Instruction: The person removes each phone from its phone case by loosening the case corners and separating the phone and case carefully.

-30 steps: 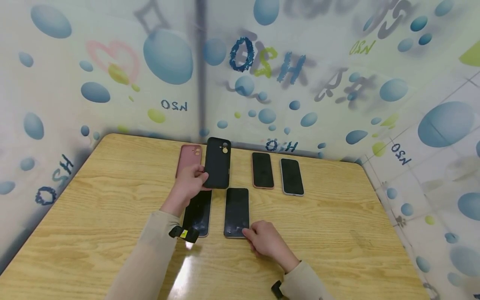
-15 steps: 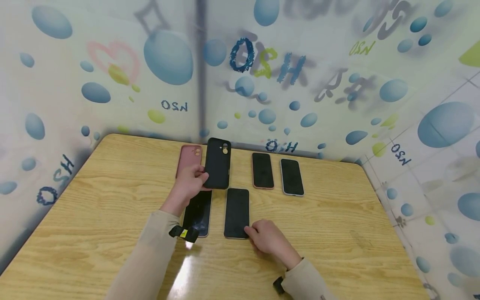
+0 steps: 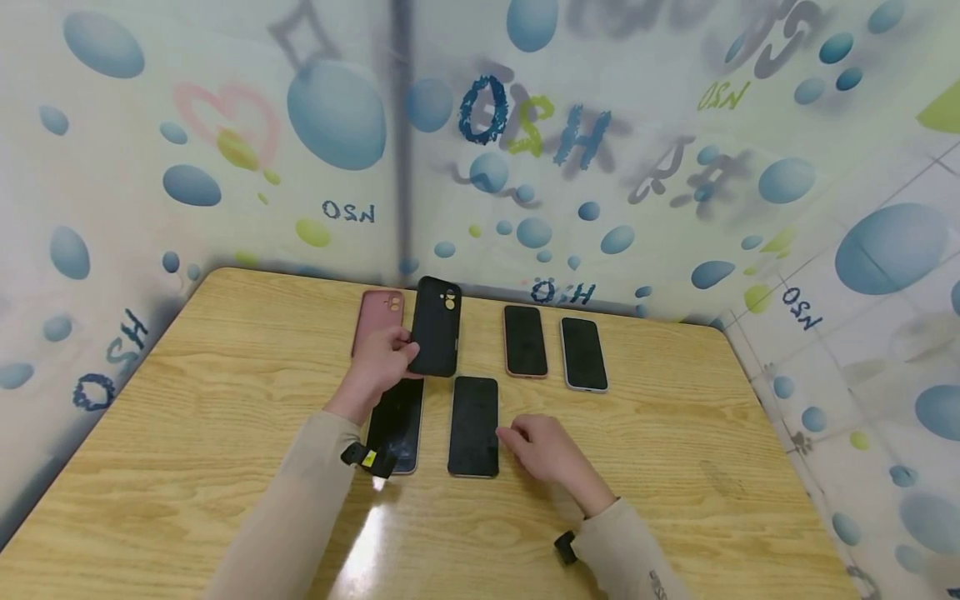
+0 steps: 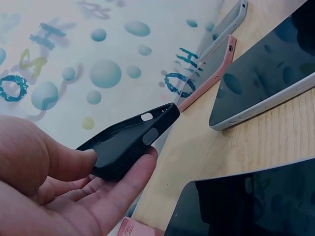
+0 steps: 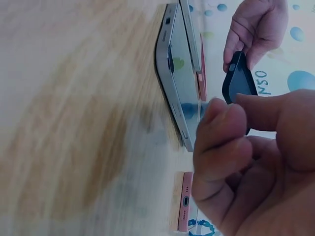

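Observation:
My left hand (image 3: 381, 362) pinches a black phone case (image 3: 437, 329) by its lower left edge, thumb on one face and fingers behind. In the left wrist view, the case's hollow side and side cutouts show. My right hand (image 3: 546, 454) has curled fingers with nothing in them, its fingertips right at the right edge of a dark-screened phone (image 3: 474, 427). That phone lies screen up on the table. Another phone (image 3: 399, 429) lies left of it, partly hidden under the left wrist. Behind the left hand is a pink phone case (image 3: 381, 311), partly covered by it.
Farther back on the wooden table (image 3: 660, 450) lie a pink-edged phone (image 3: 527, 342) and a pale-edged phone (image 3: 584, 354), both screen up. A wall covering (image 3: 480, 208) with blue drops stands right behind the table's far edge.
My right hand has moved from the nearer phone's lower right corner up along its right edge, and its fingertips have come off the screen. The left hand and black phone case have hardly moved.

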A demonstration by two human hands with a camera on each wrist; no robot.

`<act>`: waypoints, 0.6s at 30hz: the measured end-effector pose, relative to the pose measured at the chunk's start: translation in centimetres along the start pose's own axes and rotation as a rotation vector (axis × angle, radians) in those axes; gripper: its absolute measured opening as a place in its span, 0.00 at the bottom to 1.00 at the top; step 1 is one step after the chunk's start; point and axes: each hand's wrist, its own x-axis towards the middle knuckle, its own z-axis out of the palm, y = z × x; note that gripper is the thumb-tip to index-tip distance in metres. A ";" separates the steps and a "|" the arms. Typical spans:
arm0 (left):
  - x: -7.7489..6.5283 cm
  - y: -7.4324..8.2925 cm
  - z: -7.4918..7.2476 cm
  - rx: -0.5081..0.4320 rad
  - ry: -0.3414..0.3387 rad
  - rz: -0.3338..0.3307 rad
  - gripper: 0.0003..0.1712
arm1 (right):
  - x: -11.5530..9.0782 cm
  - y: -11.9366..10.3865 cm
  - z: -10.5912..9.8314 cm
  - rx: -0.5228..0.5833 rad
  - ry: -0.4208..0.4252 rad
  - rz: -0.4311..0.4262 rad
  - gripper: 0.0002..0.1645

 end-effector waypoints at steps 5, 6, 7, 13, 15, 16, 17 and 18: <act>0.5 0.0 -0.1 0.016 -0.011 -0.014 0.22 | 0.9 0.4 -0.2 0.033 0.083 -0.018 0.20; 0.5 0.0 -0.1 0.016 -0.014 -0.018 0.22 | 1.0 0.4 -0.2 0.048 0.099 -0.015 0.18; 0.6 0.1 -0.1 0.016 -0.019 -0.020 0.23 | 1.2 0.4 -0.2 0.062 0.115 -0.015 0.17; 1.1 0.3 0.0 0.044 -0.034 -0.025 0.25 | 1.9 0.5 -0.5 0.129 0.196 -0.041 0.13; 1.3 0.2 0.0 0.058 -0.033 -0.023 0.25 | 2.2 0.4 -0.6 0.135 0.219 -0.050 0.12; 1.4 0.2 0.0 0.061 -0.036 -0.023 0.25 | 2.3 0.5 -0.6 0.134 0.229 -0.055 0.12; 1.5 0.2 0.0 0.063 -0.038 -0.023 0.24 | 2.4 0.5 -0.7 0.132 0.238 -0.061 0.11; 1.5 0.1 0.1 0.063 -0.040 -0.023 0.24 | 2.5 0.5 -0.7 0.130 0.247 -0.063 0.10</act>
